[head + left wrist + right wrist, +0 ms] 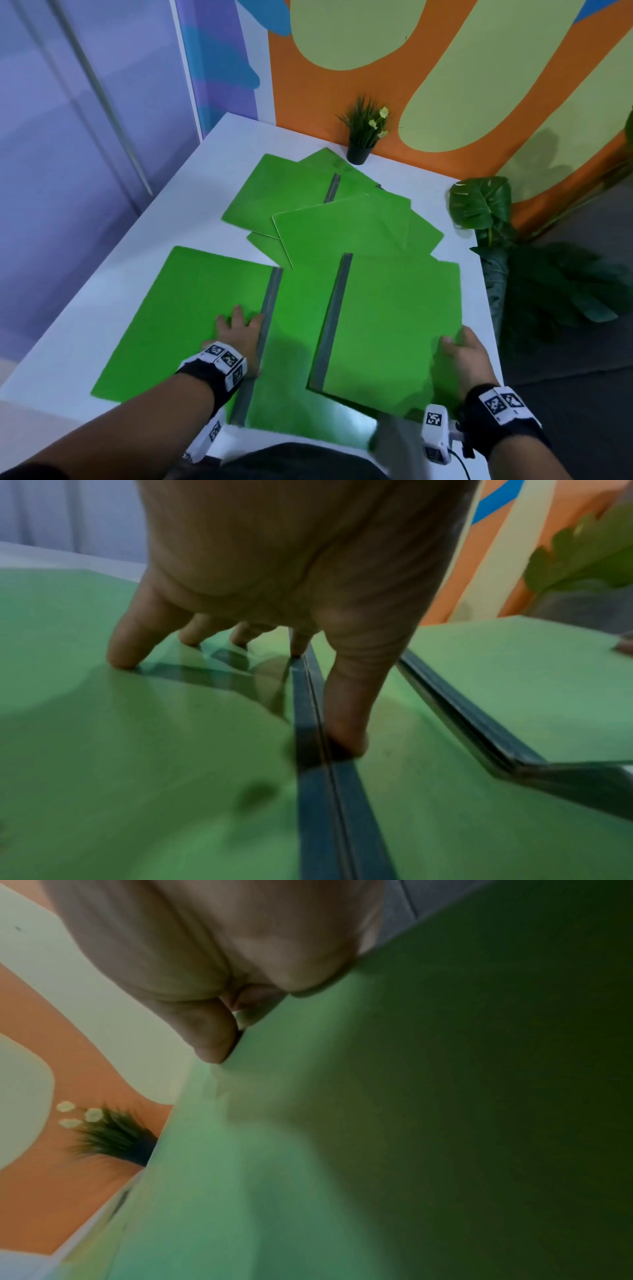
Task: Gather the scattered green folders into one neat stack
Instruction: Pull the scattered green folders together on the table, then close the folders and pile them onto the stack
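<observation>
Several green folders lie spread over the white table point(102, 301). My left hand point(236, 329) presses flat, fingers spread, on the near-left folder point(178, 322) beside its grey spine point(267, 322); the left wrist view shows the fingertips point(120, 658) down on the cover point(103, 750) and the thumb by the spine point(308, 723). My right hand point(459, 346) grips the right edge of the near-right folder point(394, 329), which is lifted off the folder beneath; thumb on top. In the right wrist view the thumb pinches that folder point(308, 1150). More folders point(335, 229) overlap behind.
A small potted plant point(363, 137) stands at the table's far edge by the orange wall. Large leafy plants point(486, 209) stand off the table's right edge. The table's left side and near-left corner show bare white surface.
</observation>
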Tool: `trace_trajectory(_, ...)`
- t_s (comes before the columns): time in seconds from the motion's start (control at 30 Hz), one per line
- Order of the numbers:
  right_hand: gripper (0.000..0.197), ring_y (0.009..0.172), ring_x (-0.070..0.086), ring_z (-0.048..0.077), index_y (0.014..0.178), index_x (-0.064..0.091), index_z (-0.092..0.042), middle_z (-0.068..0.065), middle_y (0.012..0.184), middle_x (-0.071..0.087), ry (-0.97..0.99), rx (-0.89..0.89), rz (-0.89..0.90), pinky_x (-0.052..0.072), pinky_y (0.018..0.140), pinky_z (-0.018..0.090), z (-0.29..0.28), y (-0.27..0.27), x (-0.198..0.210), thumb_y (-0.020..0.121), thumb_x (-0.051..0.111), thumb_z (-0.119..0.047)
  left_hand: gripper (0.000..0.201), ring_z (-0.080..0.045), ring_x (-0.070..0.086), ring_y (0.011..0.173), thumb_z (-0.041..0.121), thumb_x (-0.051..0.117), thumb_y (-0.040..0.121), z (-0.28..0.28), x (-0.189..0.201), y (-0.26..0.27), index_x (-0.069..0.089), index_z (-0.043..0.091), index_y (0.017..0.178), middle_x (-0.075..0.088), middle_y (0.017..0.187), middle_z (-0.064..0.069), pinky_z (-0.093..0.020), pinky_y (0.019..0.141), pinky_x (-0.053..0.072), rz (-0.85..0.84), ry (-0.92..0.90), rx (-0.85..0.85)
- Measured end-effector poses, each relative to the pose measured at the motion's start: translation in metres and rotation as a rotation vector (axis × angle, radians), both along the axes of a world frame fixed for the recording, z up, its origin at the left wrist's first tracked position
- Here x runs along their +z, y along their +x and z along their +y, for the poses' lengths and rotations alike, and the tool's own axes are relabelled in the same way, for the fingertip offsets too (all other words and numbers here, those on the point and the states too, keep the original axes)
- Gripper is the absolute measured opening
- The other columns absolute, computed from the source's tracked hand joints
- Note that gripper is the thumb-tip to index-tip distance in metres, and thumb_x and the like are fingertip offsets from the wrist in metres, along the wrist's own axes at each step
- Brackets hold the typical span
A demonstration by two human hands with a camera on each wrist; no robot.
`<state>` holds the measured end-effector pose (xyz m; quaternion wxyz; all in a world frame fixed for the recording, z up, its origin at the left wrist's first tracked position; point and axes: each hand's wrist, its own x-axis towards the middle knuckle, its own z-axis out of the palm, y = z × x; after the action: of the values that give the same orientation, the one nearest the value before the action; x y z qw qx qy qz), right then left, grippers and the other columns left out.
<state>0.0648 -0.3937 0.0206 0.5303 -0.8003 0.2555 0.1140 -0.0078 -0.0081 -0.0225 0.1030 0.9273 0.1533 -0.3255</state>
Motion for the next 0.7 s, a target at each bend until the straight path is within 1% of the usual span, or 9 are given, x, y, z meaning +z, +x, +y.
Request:
trace_trajectory(0.03, 0.016, 0.087, 0.06, 0.03, 0.097, 0.05, -0.025, 0.023, 0.111, 0.059, -0.005, 0.028, 0.04, 0.049, 0.081, 0.044, -0.001, -0.005, -0.012, 0.092, 0.055, -0.011, 0.104, -0.044, 0.026, 0.141, 0.032, 0.083, 0.066, 0.002, 0.002, -0.003, 0.018, 0.035, 0.147, 0.017, 0.157, -0.011, -0.062, 0.102, 0.044, 0.001, 0.015, -0.024)
trace_trajectory(0.1, 0.047, 0.124, 0.052, 0.034, 0.134, 0.045, -0.026, 0.015, 0.146, 0.047, -0.041, 0.056, 0.122, 0.04, 0.105, 0.052, 0.006, -0.014, -0.025, 0.09, 0.058, -0.02, 0.08, -0.034, 0.045, 0.126, 0.03, 0.077, 0.072, 0.007, 0.008, -0.004, 0.033, 0.03, 0.138, 0.037, 0.14, -0.007, -0.057, 0.097, 0.048, -0.022, 0.041, -0.046)
trace_trajectory(0.17, 0.066, 0.141, 0.036, 0.035, 0.152, 0.026, -0.018, 0.011, 0.156, 0.033, -0.038, 0.069, 0.173, 0.032, 0.113, 0.055, 0.014, -0.022, -0.031, 0.093, 0.057, -0.016, 0.064, -0.03, 0.05, 0.123, 0.034, 0.07, 0.08, 0.012, 0.014, 0.006, 0.041, 0.024, 0.136, 0.042, 0.137, -0.008, -0.051, 0.098, 0.049, -0.066, 0.02, -0.023)
trace_trajectory(0.27, 0.071, 0.14, 0.037, 0.036, 0.153, 0.022, -0.02, 0.012, 0.16, 0.027, 0.024, 0.081, 0.208, 0.034, 0.112, 0.057, 0.023, -0.031, -0.033, 0.092, 0.057, -0.014, 0.064, -0.035, 0.044, 0.132, 0.037, 0.061, 0.088, 0.015, 0.019, 0.035, 0.037, 0.022, 0.146, 0.036, 0.148, -0.014, -0.048, 0.106, 0.045, -0.208, -0.123, 0.04)
trace_trajectory(0.37, 0.071, 0.134, 0.043, 0.037, 0.153, 0.023, -0.022, 0.012, 0.16, 0.028, 0.06, 0.066, 0.22, 0.04, 0.107, 0.057, 0.021, -0.029, -0.031, 0.092, 0.058, -0.014, 0.067, -0.036, 0.031, 0.142, 0.043, 0.053, 0.092, 0.011, 0.016, 0.063, 0.026, 0.032, 0.152, 0.024, 0.157, -0.012, -0.056, 0.111, 0.037, -0.248, -0.149, 0.065)
trace_trajectory(0.43, 0.071, 0.133, 0.044, 0.036, 0.153, 0.023, -0.022, 0.011, 0.16, 0.029, 0.083, 0.068, 0.208, 0.04, 0.107, 0.057, 0.016, -0.027, -0.028, 0.092, 0.059, -0.014, 0.064, -0.036, 0.018, 0.147, 0.05, 0.049, 0.091, 0.009, 0.011, 0.078, 0.026, 0.041, 0.15, 0.012, 0.162, -0.007, -0.064, 0.111, 0.03, -0.224, -0.124, 0.071)
trace_trajectory(0.53, 0.076, 0.132, 0.044, 0.032, 0.152, 0.023, -0.024, 0.011, 0.159, 0.03, 0.082, 0.083, 0.171, 0.037, 0.108, 0.059, 0.007, -0.022, -0.024, 0.087, 0.062, -0.02, 0.061, -0.04, 0.01, 0.148, 0.061, 0.053, 0.084, 0.005, 0.007, 0.087, 0.042, 0.04, 0.14, 0.004, 0.163, -0.008, -0.064, 0.113, 0.026, -0.177, -0.111, 0.042)
trace_trajectory(0.6, 0.074, 0.135, 0.042, 0.035, 0.153, 0.023, -0.023, 0.01, 0.159, 0.029, 0.119, 0.056, 0.141, 0.036, 0.109, 0.06, 0.004, -0.02, -0.021, 0.089, 0.061, -0.017, 0.059, -0.041, 0.014, 0.146, 0.06, 0.063, 0.077, 0.002, 0.009, 0.083, 0.051, 0.031, 0.128, 0.007, 0.16, -0.012, -0.057, 0.115, 0.028, -0.169, -0.115, 0.014)
trace_trajectory(0.7, 0.07, 0.137, 0.041, 0.036, 0.152, 0.027, -0.023, 0.008, 0.159, 0.031, 0.164, 0.035, 0.09, 0.035, 0.108, 0.061, 0.0, -0.016, -0.011, 0.09, 0.06, -0.017, 0.052, -0.04, 0.026, 0.139, 0.052, 0.072, 0.072, 0.002, 0.02, 0.075, 0.054, 0.022, 0.111, 0.016, 0.154, -0.013, -0.047, 0.11, 0.036, -0.195, -0.168, 0.037)
